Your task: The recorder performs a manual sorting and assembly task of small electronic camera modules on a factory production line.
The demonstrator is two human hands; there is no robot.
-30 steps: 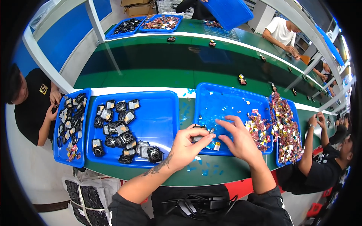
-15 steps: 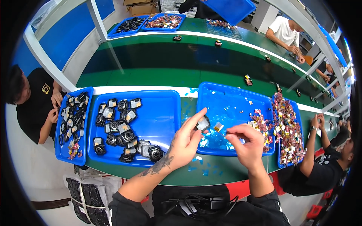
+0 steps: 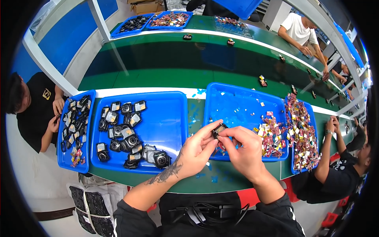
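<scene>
My left hand [image 3: 196, 153] is closed round a small black watch case [image 3: 219, 129], held over the near left part of a blue tray [image 3: 246, 90]. Against the case's near right side, the thumb and fingertips of my right hand [image 3: 245, 155] are pinched. These fingers cover part of the case, so whether they also hold a tiny part is hidden. Below my hands, small reddish bits [image 3: 221, 148] show in the tray. Toward the tray's right side lies a heap of red, yellow and white electronic parts [image 3: 271, 136].
Left of my hands, another blue tray [image 3: 167, 98] holds several black watch cases [image 3: 129, 139]. Narrower trays of black pieces [image 3: 75, 122] and red parts [image 3: 302, 134] flank both. Beyond runs a green conveyor [image 3: 158, 81] carrying scattered units. Co-workers sit at both sides.
My right hand has moved left to the watch case. The small yellow-and-white part near its fingertips no longer shows there. The case has tilted, and units on the conveyor have shifted slightly.
</scene>
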